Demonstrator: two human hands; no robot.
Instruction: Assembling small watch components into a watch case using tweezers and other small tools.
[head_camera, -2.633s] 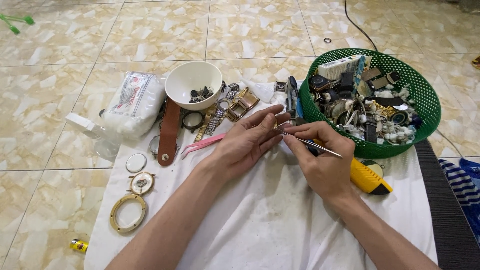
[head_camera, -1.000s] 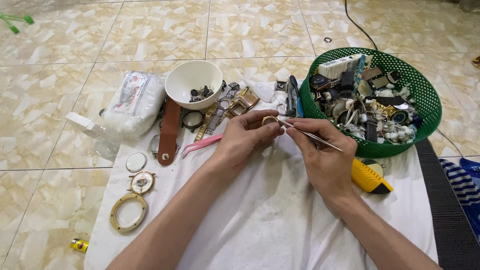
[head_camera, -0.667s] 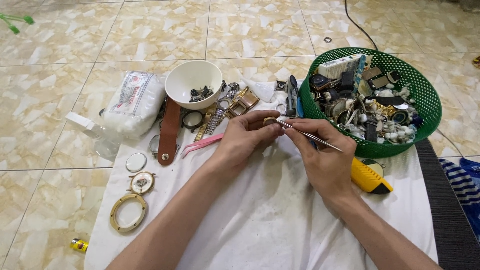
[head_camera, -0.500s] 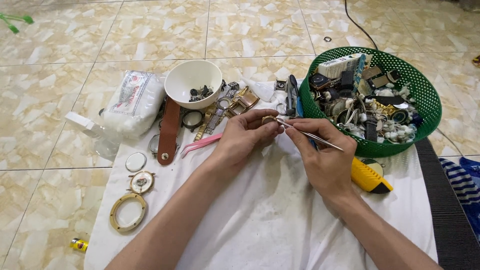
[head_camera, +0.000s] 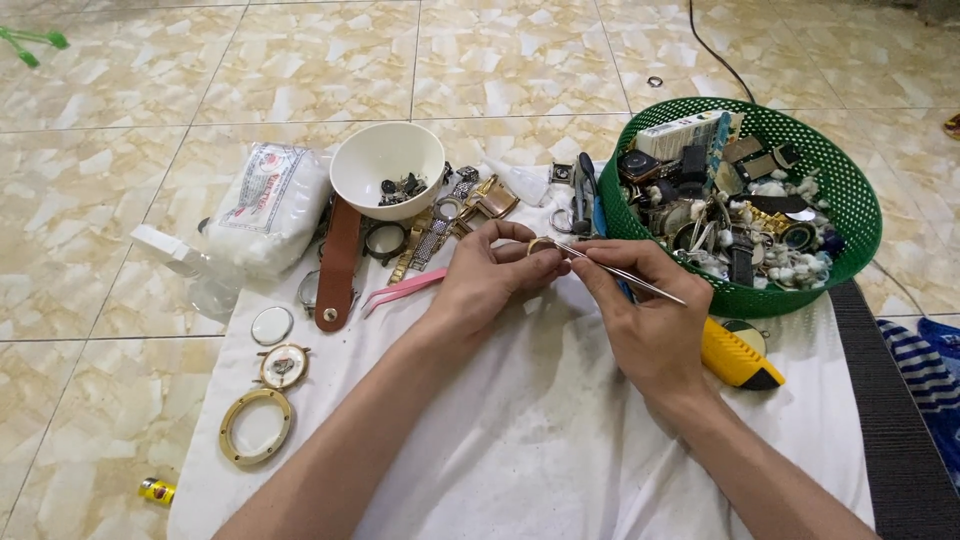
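At the centre of the frame the left hand (head_camera: 490, 280) pinches a small gold ring (head_camera: 540, 244) between thumb and fingers (head_camera: 505, 232), held just above the white cloth (head_camera: 560, 440). The right hand (head_camera: 650, 320) pinches steel tweezers (head_camera: 620, 272), whose tip touches the ring. The two hands almost meet.

Right of them, a green basket (head_camera: 860, 215) of watch parts sits on the cloth's upper right edge, just beside the right hand. A yellow knife (head_camera: 738, 358) lies touching that hand's outer side. Above and left of the hands lie a white bowl (head_camera: 385, 160), a brown strap (head_camera: 338, 262), pink tweezers (head_camera: 405, 290) and loose watch bands. A bag (head_camera: 270, 205) rests at the cloth's upper left corner; a gold bezel (head_camera: 256, 427) lies near the left edge. The cloth's lower middle is open under the forearms. Tiled floor (head_camera: 100, 180) surrounds it.
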